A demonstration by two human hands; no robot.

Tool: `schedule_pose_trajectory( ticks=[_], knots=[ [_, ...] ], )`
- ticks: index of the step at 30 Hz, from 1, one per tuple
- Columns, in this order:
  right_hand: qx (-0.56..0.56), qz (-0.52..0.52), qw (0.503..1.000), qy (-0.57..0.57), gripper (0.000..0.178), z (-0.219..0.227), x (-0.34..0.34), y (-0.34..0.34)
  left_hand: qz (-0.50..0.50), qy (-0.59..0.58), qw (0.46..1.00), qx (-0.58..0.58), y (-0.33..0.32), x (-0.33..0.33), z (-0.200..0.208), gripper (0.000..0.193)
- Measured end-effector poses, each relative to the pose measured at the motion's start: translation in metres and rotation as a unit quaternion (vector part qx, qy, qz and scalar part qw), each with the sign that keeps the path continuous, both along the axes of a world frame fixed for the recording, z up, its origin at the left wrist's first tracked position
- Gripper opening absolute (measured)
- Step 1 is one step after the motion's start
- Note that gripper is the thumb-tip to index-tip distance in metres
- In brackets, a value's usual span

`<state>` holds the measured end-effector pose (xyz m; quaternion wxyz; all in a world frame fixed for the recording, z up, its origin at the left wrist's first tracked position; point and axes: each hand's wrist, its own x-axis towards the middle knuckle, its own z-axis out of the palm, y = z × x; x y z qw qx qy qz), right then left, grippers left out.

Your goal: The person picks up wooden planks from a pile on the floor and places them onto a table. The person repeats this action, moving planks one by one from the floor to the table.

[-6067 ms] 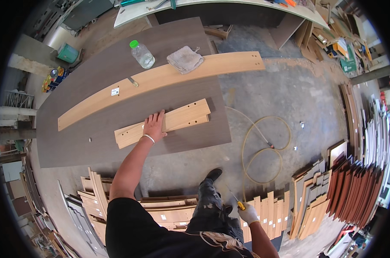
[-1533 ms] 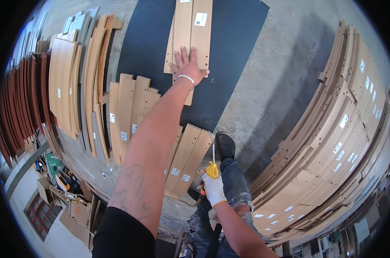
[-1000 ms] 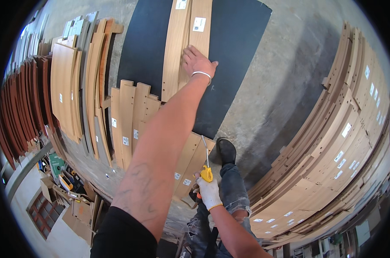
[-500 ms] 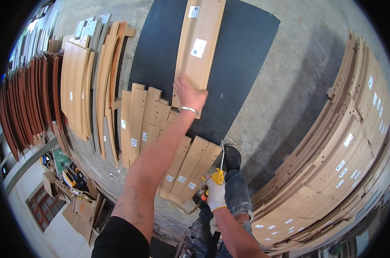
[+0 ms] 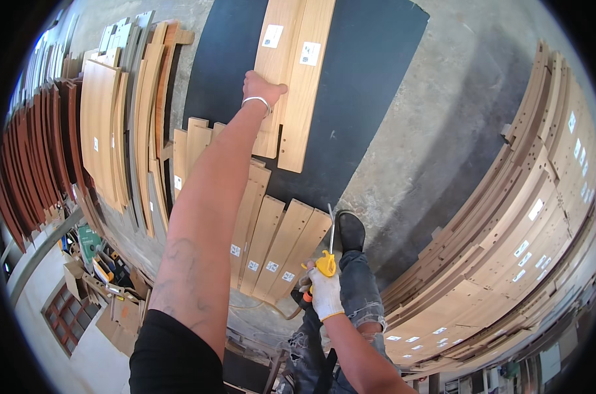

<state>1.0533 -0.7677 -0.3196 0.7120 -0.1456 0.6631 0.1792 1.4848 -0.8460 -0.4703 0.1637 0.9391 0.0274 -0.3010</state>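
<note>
Pale wooden boards, two long ones side by side, lie on a wide black sheet (image 5: 363,85) in the upper middle of the frame, their far ends cut off by its top edge. Both look stiff and fairly dense, likely manageable one-handed but end-heavy if lifted from one tip. Their smooth faces could slide against each other, and corners would probably chip or dent before the wood bent. The long edges seem the surest hold, nearer mid-length for balance. The right board (image 5: 304,92) reaches slightly lower in the frame than the left board (image 5: 276,62), with a narrow dark gap between their lower ends.

The left forearm (image 5: 209,190) runs almost straight from the lower left up to the boards. At its end the left hand (image 5: 264,86) is closed across the left board, knuckles bent over the outer edge and thumb stretched toward the inner one; whether the fingertips go beneath is hidden. The gloved right hand (image 5: 325,293) is low in the lower middle, wrapped around a yellow air gun (image 5: 326,264), whose thin metal nozzle (image 5: 332,230) points up the frame, well apart from the two boards.
</note>
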Motion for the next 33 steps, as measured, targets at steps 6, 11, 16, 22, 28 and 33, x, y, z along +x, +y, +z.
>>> schedule_pose_trajectory(
  ticks=[6, 11, 16, 22, 28, 33],
  knots=[
    [0.005, 0.035, 0.999, 0.01, 0.022, -0.001, 0.005, 0.004, -0.009, -0.024, 0.999, 0.023, 0.007, -0.059, 0.009, 0.083],
    [0.012, 0.023, 1.0, -0.013, 0.019, 0.0, 0.001, 0.014, 0.0, -0.11, 0.993, 0.045, -0.003, -0.097, 0.0, 0.087],
    [-0.001, 0.026, 1.0, -0.003, 0.018, 0.003, 0.01, 0.017, -0.009, -0.086, 0.996, 0.024, -0.024, -0.136, -0.002, 0.085],
    [-0.008, 0.04, 0.999, 0.004, 0.024, -0.001, 0.01, 0.016, -0.044, -0.149, 0.987, -0.028, -0.012, -0.134, -0.004, 0.08],
    [-0.02, 0.034, 0.999, -0.008, 0.023, -0.007, 0.011, 0.021, -0.033, -0.155, 0.987, 0.0, -0.013, -0.053, 0.005, 0.075],
    [-0.002, 0.036, 0.999, -0.035, 0.019, -0.002, 0.015, 0.012, -0.1, -0.049, 0.992, 0.065, -0.003, 0.001, -0.003, 0.119]
  ],
)
